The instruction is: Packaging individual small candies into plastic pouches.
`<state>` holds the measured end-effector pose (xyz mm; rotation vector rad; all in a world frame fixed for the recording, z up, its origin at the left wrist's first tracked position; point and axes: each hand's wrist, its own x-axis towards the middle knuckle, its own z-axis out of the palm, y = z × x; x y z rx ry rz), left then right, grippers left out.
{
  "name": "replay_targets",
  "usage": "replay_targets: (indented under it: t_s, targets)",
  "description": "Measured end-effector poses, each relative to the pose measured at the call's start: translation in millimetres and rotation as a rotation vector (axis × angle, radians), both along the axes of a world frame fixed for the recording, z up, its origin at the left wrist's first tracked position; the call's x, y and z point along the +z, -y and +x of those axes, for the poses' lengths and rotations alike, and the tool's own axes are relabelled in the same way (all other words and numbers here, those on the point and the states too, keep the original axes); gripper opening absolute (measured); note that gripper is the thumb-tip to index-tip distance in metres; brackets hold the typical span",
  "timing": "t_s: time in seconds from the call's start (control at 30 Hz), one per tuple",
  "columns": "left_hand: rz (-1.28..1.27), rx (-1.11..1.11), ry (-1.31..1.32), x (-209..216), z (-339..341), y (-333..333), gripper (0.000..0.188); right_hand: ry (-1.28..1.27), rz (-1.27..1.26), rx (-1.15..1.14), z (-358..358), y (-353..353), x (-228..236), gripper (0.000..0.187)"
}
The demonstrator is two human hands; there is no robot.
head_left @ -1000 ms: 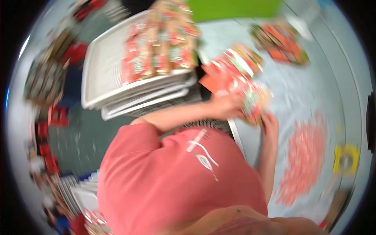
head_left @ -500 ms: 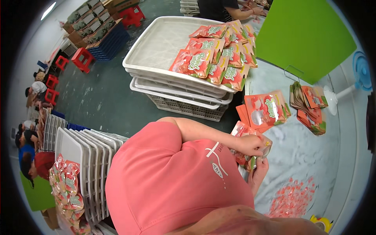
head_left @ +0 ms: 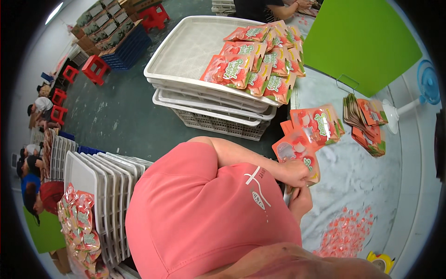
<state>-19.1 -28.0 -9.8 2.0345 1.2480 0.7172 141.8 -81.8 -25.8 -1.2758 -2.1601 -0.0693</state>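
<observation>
A red and orange printed pouch (head_left: 289, 148) is held near the table's close edge, overlapping other pouches beyond it. My left hand (head_left: 295, 172) lies across its lower part, fingers curled and closed on it. Just below, my right hand (head_left: 302, 202) has its fingers bent and pressed together at the pouch's bottom edge, against my left fingers. What exactly the right fingertips pinch is partly hidden. A small pile of matching pouches (head_left: 320, 123) lies beside the held one. Farther along the table is a fanned stack of flat pouches (head_left: 364, 123).
Small red-and-white wrapped pieces (head_left: 347, 232) lie spread on the table (head_left: 344, 181). White trays (head_left: 186, 79) stacked at the far left carry several filled pouches (head_left: 232, 69). A green panel (head_left: 362, 42), a blue fan (head_left: 427, 81) and a yellow tape dispenser (head_left: 381, 261) stand around.
The pouch has turned in my hands, its printed face now lying flatter and farther up over the pile. My right hand has moved slightly and its fingers are more bent.
</observation>
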Motion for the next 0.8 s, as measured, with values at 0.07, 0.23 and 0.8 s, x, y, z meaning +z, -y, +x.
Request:
replay_targets:
  t_s: [0.07,0.23,0.8]
  targets:
    - [-0.026,-0.044,-0.056,0.8,1.8,3.6,0.016,-0.238,-0.45,-0.042,5.5,0.1,-7.6,0.006]
    - [0.005,-0.078,-0.054,-11.3,11.6,2.7,0.021,-1.1,-1.331,-0.046,22.8,-1.1,18.9,0.008]
    - [-0.07,-0.126,-0.076,-2.3,20.6,4.1,0.026,-1.556,-1.202,0.145,19.8,4.0,0.1,0.035]
